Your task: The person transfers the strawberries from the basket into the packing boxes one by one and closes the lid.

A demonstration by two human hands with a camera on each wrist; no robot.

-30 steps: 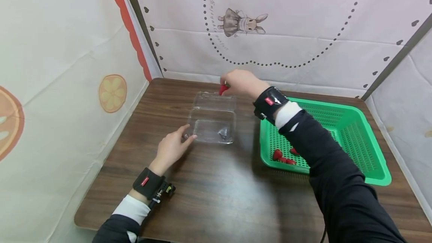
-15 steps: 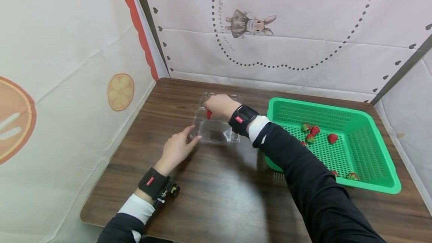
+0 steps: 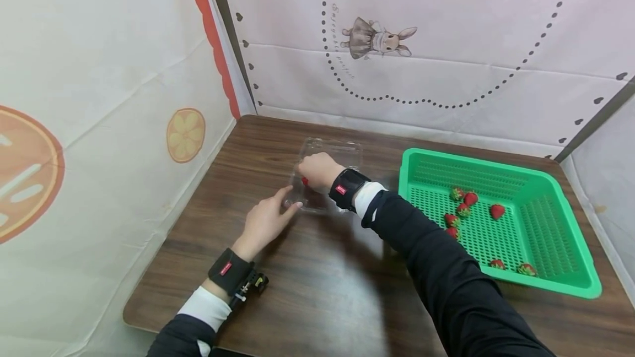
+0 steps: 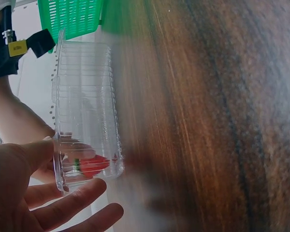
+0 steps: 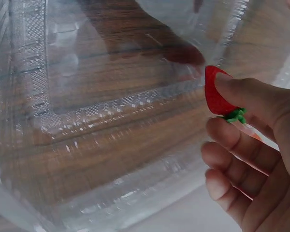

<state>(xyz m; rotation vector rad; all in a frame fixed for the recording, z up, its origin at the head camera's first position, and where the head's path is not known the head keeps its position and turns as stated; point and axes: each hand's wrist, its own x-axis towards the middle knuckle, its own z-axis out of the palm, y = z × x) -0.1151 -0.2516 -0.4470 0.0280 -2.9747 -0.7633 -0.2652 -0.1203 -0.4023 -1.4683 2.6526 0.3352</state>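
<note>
Now right hand [image 3: 319,169] fingers pinch a strawberry [image 5: 215,98], tip up, stem down, inside the clear box [image 3: 329,150].

Red strawberry [image 5: 216,98] with green cap, clear ribbed container [image 3: 331,150], green perforated basket [image 3: 570,269], dark wood-grain table [image 3: 322,291].

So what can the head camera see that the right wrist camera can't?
Only the head view shows the green basket with loose strawberries in it, the left hand touching the clear box's near-left corner, and the rabbit picture on the wall. Only the right wrist view shows the held strawberry's green leaves and the ridges of the box up close. Both show the right hand pinching a strawberry inside the clear plastic box on the wooden table.
</note>
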